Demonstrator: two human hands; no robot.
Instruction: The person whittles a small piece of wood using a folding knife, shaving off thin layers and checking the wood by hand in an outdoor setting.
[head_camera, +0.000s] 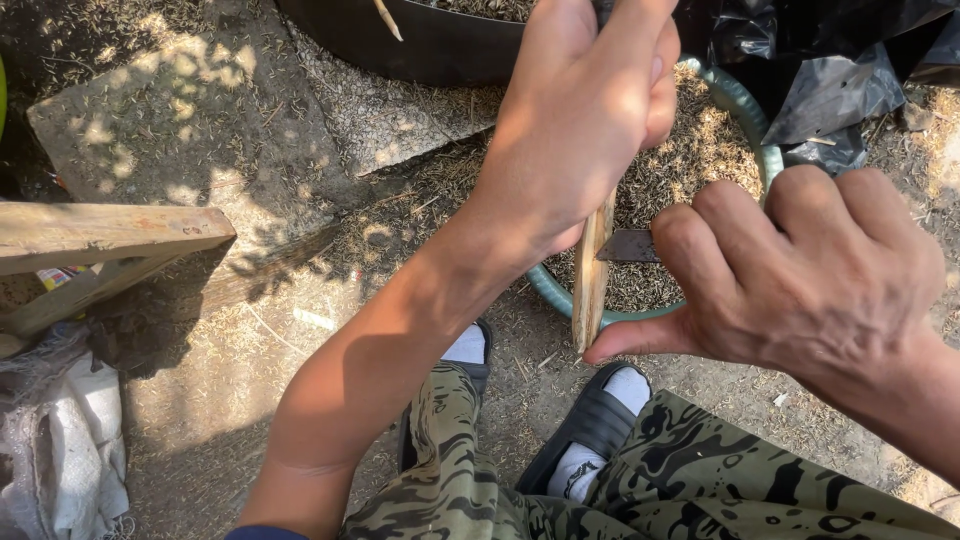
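Here, from the head camera, the left hand (580, 120) grips a pale, flat wooden stick (590, 280) held nearly upright. Just right of it, the right hand (800, 270) clasps a dark metal blade (628, 245), its edge touching the stick.

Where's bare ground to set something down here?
Free: the flat grey stone slab between the wooden frame and black tub; the dirt patch below it. Crowded: the green-rimmed basin, where left hand and right hand work a wooden stick.
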